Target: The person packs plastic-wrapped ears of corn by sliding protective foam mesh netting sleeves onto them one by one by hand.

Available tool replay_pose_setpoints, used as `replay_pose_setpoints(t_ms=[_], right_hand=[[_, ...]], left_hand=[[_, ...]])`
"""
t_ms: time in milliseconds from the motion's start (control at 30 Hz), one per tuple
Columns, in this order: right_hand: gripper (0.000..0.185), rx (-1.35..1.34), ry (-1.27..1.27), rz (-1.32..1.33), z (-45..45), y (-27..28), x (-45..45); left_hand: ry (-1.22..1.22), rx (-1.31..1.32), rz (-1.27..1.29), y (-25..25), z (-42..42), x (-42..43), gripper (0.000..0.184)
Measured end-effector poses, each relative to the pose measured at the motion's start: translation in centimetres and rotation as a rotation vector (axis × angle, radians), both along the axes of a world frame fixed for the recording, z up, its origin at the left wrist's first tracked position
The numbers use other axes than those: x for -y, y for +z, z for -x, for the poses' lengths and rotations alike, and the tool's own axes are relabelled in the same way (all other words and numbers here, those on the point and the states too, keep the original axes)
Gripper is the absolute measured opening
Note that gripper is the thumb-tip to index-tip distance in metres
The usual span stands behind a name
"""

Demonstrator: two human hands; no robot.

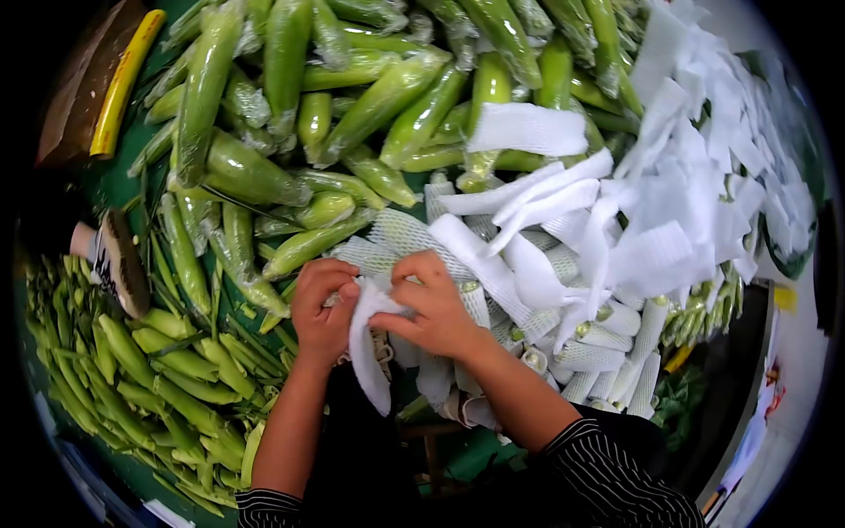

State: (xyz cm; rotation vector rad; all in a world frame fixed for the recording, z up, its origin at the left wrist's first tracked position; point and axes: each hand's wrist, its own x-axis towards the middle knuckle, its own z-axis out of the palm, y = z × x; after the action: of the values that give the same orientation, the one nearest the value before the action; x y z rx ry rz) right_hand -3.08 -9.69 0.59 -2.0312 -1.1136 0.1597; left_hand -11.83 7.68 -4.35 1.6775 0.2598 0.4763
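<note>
In front of my body, a white foam net sleeve is held between both hands, one end hanging down. My left hand has its fingers curled around the sleeve's left side. My right hand pinches its upper right part, thumb and fingers bent. Whether anything is inside the sleeve is hidden. Just beyond the hands lie green corn ears in clear film. To the right of my right hand is a pile of corn ears in white foam nets, with loose flat foam sleeves over it.
A large heap of film-wrapped corn fills the far side. Unwrapped husked corn is piled at the left. More flat foam sleeves are heaped at right. A shoe, a yellow tube-like object and a cardboard box are at left.
</note>
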Motion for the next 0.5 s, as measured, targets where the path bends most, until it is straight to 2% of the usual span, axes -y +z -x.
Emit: replay_pose_setpoints(t_ms=[100, 167, 200, 233, 267, 333, 367, 400, 433, 500], right_hand=[[0.029, -0.090, -0.076, -0.389, -0.7, 1.3, 0.0], [0.030, -0.967, -0.384, -0.777, -0.3, 3.6, -0.8], [0.030, -1.415, -0.533, -0.940, -0.3, 4.3, -1.1], [0.029, -1.635, -0.342, -1.091, -0.4, 2.3, -0.3], [0.028, -1.763, -0.377, -1.023, -0.6, 3.0, -1.2], [0.030, -1.805, -0.413, -0.798, 0.0, 3.1, -2.6], [0.032, -1.721, -0.409, -0.652, 0.4, 2.6, -2.7], [0.040, -1.727, -0.377, -0.615, 0.1, 2.4, -2.6], [0.040, -1.738, -0.334, -0.708, 0.3, -1.0, -2.0], [0.036, -1.786, -0.436, -0.799, -0.3, -0.2, -3.1]], left_hand=[[-0.038, 0.044, -0.109, -0.5, -0.3, -0.5, 0.018], [-0.106, 0.014, -0.347, 0.2, -0.8, -0.7, 0.023], [-0.122, -0.064, -0.568, 1.6, -0.8, -0.7, 0.025], [-0.139, -0.144, -0.782, 4.1, -1.3, -0.4, 0.028], [-0.108, -0.217, -0.875, 4.7, -1.2, 0.4, 0.026], [-0.257, -0.281, -0.747, 4.4, -1.0, -0.2, 0.026], [-0.338, -0.315, -0.675, 4.4, -0.7, -0.1, 0.026], [-0.315, -0.397, -0.539, 4.7, -0.3, 0.2, 0.029], [-0.231, -0.299, -0.592, 4.3, 0.1, 0.4, 0.033], [-0.121, -0.265, -0.343, 3.3, 0.9, 0.6, 0.037]])
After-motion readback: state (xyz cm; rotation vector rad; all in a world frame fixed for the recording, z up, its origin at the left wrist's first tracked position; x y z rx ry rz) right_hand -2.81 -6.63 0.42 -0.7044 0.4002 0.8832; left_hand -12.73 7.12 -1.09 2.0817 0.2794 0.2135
